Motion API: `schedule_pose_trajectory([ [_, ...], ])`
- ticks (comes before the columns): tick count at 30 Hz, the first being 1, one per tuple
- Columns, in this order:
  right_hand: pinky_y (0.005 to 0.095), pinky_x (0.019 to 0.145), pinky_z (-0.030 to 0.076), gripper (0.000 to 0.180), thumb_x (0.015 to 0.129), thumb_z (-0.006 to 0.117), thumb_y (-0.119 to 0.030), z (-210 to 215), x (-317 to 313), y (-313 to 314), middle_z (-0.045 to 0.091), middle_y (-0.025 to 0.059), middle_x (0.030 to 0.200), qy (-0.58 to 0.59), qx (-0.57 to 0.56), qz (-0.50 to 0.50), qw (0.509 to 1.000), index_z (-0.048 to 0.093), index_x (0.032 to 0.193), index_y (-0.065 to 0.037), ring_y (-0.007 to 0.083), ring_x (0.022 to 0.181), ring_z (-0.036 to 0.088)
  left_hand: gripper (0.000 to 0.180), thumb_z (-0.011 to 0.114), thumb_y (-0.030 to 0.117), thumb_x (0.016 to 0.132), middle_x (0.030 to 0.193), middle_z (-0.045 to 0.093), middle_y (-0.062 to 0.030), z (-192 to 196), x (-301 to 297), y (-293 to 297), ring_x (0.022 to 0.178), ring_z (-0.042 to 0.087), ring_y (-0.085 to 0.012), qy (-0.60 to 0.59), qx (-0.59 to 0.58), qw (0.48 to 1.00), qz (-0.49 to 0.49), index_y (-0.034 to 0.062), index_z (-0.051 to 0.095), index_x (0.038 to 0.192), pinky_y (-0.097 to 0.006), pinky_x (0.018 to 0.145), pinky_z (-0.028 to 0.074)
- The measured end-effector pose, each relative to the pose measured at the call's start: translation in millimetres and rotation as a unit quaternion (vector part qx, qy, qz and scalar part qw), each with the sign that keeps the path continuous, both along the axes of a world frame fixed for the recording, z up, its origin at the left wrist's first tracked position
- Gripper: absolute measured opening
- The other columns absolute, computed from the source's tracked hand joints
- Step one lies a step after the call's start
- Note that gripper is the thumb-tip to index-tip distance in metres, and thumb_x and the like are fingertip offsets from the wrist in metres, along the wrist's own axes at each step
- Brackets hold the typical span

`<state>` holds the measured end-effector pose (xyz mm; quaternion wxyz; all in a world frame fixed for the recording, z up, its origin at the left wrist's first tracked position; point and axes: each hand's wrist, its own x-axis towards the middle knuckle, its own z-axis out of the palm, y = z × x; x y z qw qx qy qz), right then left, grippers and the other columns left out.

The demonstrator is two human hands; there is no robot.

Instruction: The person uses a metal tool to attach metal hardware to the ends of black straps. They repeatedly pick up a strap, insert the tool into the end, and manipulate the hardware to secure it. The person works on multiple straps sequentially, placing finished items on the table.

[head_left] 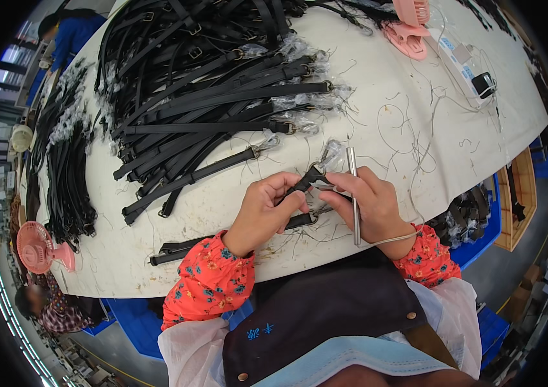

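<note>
My left hand is closed, its fingers pinching a short looped part of a black strap with a metal ring and a clear plastic wrapping at its far end. From the other side, the fingertips of my right hand meet the same strap end. A slim silver pen-shaped tool with a thin tip and a cord stands between the fingers of that right hand. Under my left wrist lies another black strap with a buckle end. Part of the held strap is hidden by my fingers.
A large pile of black straps covers the table's far left. More straps lie beyond it. Pink clip fans sit on the left and far sides. A white power strip feeds cords; loose threads lie around. Blue bins stand below.
</note>
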<state>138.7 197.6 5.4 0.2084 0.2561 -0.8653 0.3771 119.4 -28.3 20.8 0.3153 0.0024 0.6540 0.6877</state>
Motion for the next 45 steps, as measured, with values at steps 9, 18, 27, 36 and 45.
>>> schedule_pose_trajectory([
  [9,0.0343,0.047,0.047,0.041,0.08,0.086,-0.015,-0.3,0.2,3.8,0.056,0.0063,0.078,0.018,0.036,-0.002,0.999,0.067,0.115,-0.008,0.0219,0.056,0.061,0.024,0.062,0.012,0.099,0.085,0.072,-0.0023,-3.4,-0.6,-2.2,0.056,0.051,0.0006,-0.012,0.01,1.0,-0.003,-0.0006,0.064,0.12,-0.017,0.042,0.037],
  [18,0.0346,0.047,0.046,0.037,0.08,0.086,-0.017,1.3,0.6,5.4,0.054,0.0056,0.078,0.0,0.039,-0.011,0.999,0.069,0.111,-0.01,0.022,0.055,0.06,0.025,0.063,0.011,0.099,0.087,0.072,-0.0037,-5.8,-0.6,-2.7,0.056,0.052,0.0,-0.01,0.017,1.0,0.005,-0.0013,0.064,0.121,-0.018,0.041,0.038],
  [27,0.0344,0.047,0.046,0.034,0.081,0.085,-0.018,1.7,0.3,2.8,0.054,0.0051,0.078,0.002,0.046,-0.02,0.999,0.07,0.11,-0.01,0.0215,0.054,0.059,0.02,0.059,0.006,0.101,0.085,0.071,-0.0058,-0.8,2.0,2.7,0.046,0.045,-0.0008,-0.001,-0.007,1.0,0.019,-0.0027,0.063,0.119,-0.018,0.042,0.033],
  [36,0.0347,0.046,0.046,0.034,0.082,0.085,-0.018,1.2,0.0,0.9,0.054,0.0053,0.078,-0.002,0.042,-0.02,0.999,0.069,0.111,-0.01,0.0218,0.054,0.06,0.027,0.062,0.01,0.098,0.092,0.072,-0.0026,-1.7,1.4,-0.3,0.068,0.058,0.0008,0.0,-0.014,1.0,0.001,-0.0005,0.063,0.122,-0.017,0.044,0.039],
  [45,0.0347,0.046,0.047,0.035,0.083,0.084,-0.019,-1.2,-0.5,0.2,0.055,0.0061,0.079,-0.001,0.04,-0.022,0.999,0.068,0.113,-0.009,0.0222,0.054,0.061,0.025,0.059,0.006,0.099,0.086,0.07,-0.0053,1.1,1.5,2.0,0.048,0.044,-0.0002,0.0,0.005,1.0,0.009,-0.0032,0.062,0.123,-0.018,0.044,0.032],
])
